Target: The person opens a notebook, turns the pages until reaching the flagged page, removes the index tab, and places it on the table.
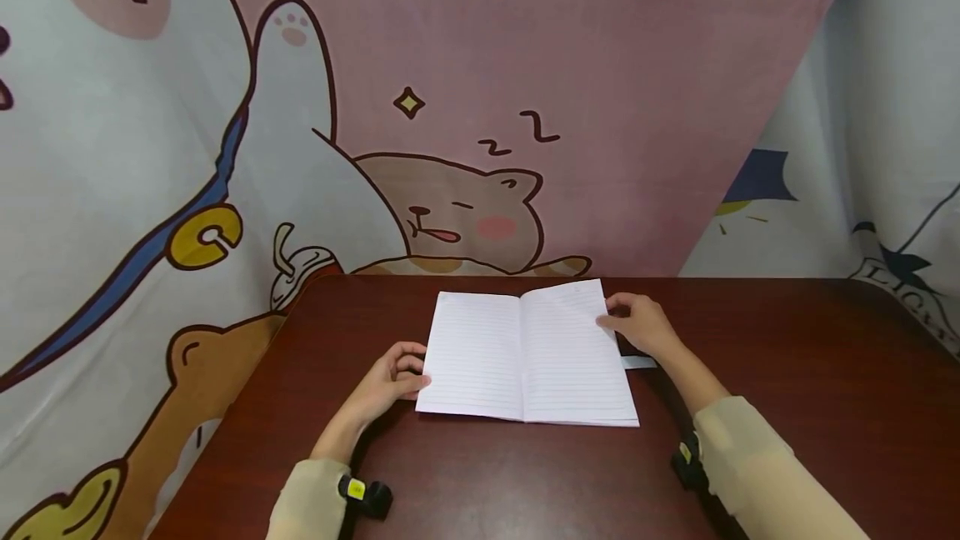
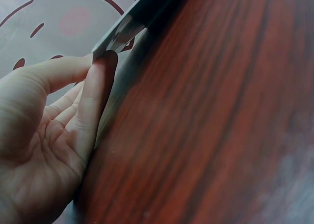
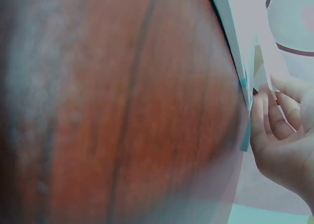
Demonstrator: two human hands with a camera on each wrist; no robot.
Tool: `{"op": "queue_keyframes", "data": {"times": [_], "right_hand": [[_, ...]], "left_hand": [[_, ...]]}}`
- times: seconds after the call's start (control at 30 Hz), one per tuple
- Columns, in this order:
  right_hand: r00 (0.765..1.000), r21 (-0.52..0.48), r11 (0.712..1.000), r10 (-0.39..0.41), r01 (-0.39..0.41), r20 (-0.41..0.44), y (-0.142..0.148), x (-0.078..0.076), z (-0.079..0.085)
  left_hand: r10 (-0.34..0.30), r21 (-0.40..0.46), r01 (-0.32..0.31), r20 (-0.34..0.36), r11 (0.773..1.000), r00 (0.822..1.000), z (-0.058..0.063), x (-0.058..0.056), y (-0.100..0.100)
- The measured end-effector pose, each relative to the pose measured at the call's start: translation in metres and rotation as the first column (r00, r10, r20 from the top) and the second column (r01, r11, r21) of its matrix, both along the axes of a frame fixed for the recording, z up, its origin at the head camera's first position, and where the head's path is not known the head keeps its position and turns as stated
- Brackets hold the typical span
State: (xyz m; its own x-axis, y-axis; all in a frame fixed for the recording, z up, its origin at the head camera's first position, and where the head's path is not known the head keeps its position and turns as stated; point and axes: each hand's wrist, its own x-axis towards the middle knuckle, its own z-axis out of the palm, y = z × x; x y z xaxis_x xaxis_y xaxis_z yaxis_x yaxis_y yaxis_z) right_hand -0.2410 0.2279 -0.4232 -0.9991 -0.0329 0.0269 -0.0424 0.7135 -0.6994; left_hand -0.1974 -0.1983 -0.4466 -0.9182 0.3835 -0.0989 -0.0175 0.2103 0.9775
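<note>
An open notebook [image 1: 480,357] with white lined pages lies on the table, its fold running down the middle. At its left edge my left hand [image 1: 390,382] pinches the pages and cover between thumb and fingers. In the left wrist view, the thumb of this hand [image 2: 54,116] lies on top of the edge and a finger supports it from below. My right hand [image 1: 641,323] pinches the upper right edge of the right page. In the right wrist view, that hand [image 3: 284,121] holds a page raised from the sheets beneath. A pale blue strip [image 1: 639,362] sticks out beyond the notebook's right side.
The notebook lies toward the back of a dark red-brown wooden table [image 1: 480,482]. Behind the table hangs a cloth [image 1: 615,107] printed with cartoon animals. Dark cameras on straps sit at both wrists, below the beige sleeves [image 1: 772,465].
</note>
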Motion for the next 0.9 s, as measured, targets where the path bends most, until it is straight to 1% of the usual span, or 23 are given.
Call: {"op": "queue_keyframes", "data": {"times": [0.1,0.27,0.33,0.67,0.9], "right_hand": [[1.000,-0.035,0.999,0.005,-0.004,0.019,-0.0006,-0.0006,-0.0004],[0.999,-0.130,0.991,0.021,-0.016,0.043,-0.0020,-0.0012,-0.0008],[0.999,-0.145,0.989,0.026,-0.020,0.042,-0.0022,-0.0012,-0.0009],[0.999,-0.172,0.985,0.029,-0.026,0.017,-0.0048,0.0005,0.0028],[0.999,-0.133,0.991,-0.028,0.031,0.023,-0.0081,0.0040,0.0071]], "left_hand": [[0.001,-0.005,-0.001,-0.003,1.000,1.000,-0.0002,-0.0001,-0.0004],[-0.006,-0.004,0.006,-0.015,1.000,1.000,0.0005,0.0000,-0.0004],[-0.004,-0.006,0.004,-0.015,1.000,1.000,0.0002,0.0000,-0.0003],[0.004,-0.017,-0.004,-0.011,1.000,1.000,-0.0011,-0.0003,0.0003],[0.002,-0.021,-0.002,-0.014,1.000,1.000,-0.0007,-0.0005,-0.0001]]}}
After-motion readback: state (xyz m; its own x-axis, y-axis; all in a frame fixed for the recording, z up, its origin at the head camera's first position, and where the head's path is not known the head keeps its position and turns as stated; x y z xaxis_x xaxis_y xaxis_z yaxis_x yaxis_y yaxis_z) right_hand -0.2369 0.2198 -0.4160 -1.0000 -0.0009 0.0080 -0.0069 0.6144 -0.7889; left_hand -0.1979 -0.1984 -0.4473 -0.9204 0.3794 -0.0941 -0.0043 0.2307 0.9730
